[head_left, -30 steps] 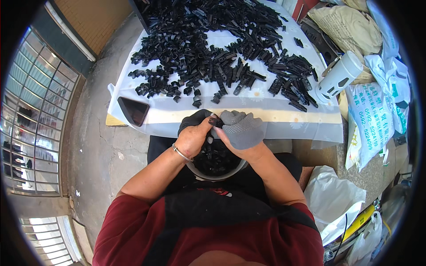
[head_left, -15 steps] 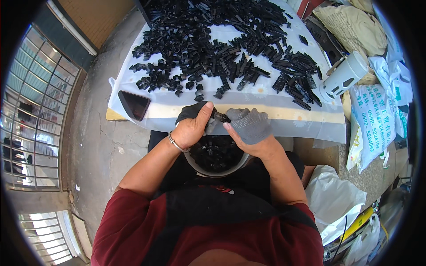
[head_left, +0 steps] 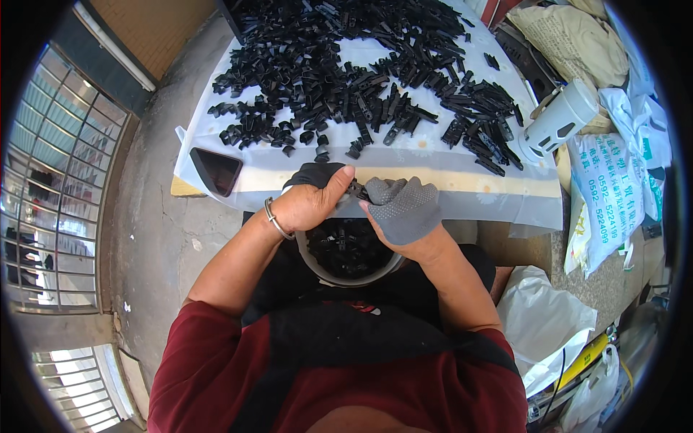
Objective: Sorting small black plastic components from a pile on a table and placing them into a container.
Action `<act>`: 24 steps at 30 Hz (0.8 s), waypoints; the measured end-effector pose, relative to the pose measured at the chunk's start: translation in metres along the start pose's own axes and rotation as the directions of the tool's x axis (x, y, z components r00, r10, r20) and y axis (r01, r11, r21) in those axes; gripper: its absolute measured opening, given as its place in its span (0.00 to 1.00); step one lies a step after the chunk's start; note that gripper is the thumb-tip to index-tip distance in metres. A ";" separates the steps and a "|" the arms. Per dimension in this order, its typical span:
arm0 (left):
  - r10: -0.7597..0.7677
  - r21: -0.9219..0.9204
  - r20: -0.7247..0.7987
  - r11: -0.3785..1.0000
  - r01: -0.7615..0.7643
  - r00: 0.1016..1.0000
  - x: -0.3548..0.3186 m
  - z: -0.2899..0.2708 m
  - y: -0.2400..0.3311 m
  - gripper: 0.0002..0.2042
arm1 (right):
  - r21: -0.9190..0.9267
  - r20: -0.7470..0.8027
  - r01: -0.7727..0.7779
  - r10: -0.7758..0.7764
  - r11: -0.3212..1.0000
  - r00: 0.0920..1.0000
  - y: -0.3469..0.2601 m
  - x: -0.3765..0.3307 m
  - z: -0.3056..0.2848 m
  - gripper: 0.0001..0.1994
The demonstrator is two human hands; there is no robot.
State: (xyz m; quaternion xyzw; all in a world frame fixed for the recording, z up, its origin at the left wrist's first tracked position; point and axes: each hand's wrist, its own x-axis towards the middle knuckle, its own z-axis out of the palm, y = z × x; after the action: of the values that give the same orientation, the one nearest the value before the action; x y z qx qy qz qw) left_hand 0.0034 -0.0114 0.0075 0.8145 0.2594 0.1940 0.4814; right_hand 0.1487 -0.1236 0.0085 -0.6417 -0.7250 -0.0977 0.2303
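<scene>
Head view: from here I see the person's two hands meet in front of the table's near edge, closed in on one small black part [head_left: 357, 190]. The left hand [head_left: 310, 198] grips it from one side, thumb bare and stretched along it, fingers curled in a dark glove [head_left: 312, 175]. The right hand [head_left: 403, 209] has its fingers bent inside a grey dotted glove [head_left: 408, 204], bare thumb pressed toward the part's other end. Fingers hide much of the piece, so I can't make out its full shape.

Just below, between the person's legs, sits a round bucket [head_left: 351, 282] with black pieces [head_left: 348, 249] inside. Across the white tablecloth [head_left: 473, 189] spreads a big heap of black parts [head_left: 310, 68]. A dark phone [head_left: 218, 172] lies near the left corner; a pale cylinder [head_left: 559, 121] leans at the right, beside long black strips [head_left: 487, 123].
</scene>
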 end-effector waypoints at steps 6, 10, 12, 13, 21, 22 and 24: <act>0.010 0.190 0.026 0.982 -0.014 1.000 -0.001 0.006 0.004 0.19 | 0.153 -0.091 0.070 -0.057 0.986 0.994 -0.003 -0.004 0.035 0.08; 0.042 0.349 0.078 0.935 -0.067 0.996 -0.013 0.003 -0.011 0.18 | 0.469 0.059 -0.038 0.011 0.882 0.998 0.001 -0.006 0.038 0.10; -0.074 0.495 0.115 0.869 0.007 0.991 -0.008 -0.007 -0.005 0.18 | 0.349 0.234 -0.132 0.050 0.928 0.971 0.013 0.009 0.013 0.09; -0.191 0.630 0.142 0.774 0.060 0.971 -0.005 -0.010 -0.003 0.18 | 0.205 0.392 -0.209 0.115 0.956 0.913 0.024 0.017 0.005 0.09; 0.128 0.742 -0.209 0.667 0.072 0.969 0.049 0.027 -0.030 0.11 | -0.299 -0.124 -0.266 0.239 0.916 0.963 0.082 0.051 0.056 0.07; 0.138 0.738 -0.221 0.671 0.072 0.966 0.049 0.029 -0.032 0.10 | -0.300 -0.122 -0.268 0.241 0.916 0.963 0.086 0.045 0.056 0.07; 0.088 0.738 -0.230 0.665 0.115 0.969 0.048 0.031 -0.030 0.10 | -0.268 -0.134 0.023 -0.061 0.963 0.989 0.079 0.039 0.037 0.07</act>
State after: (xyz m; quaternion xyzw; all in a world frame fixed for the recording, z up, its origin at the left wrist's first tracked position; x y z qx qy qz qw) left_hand 0.0516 0.0093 -0.0301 0.9073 0.3795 0.1666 0.0709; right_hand 0.2158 -0.0609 -0.0180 -0.6426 -0.7009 -0.2438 0.1909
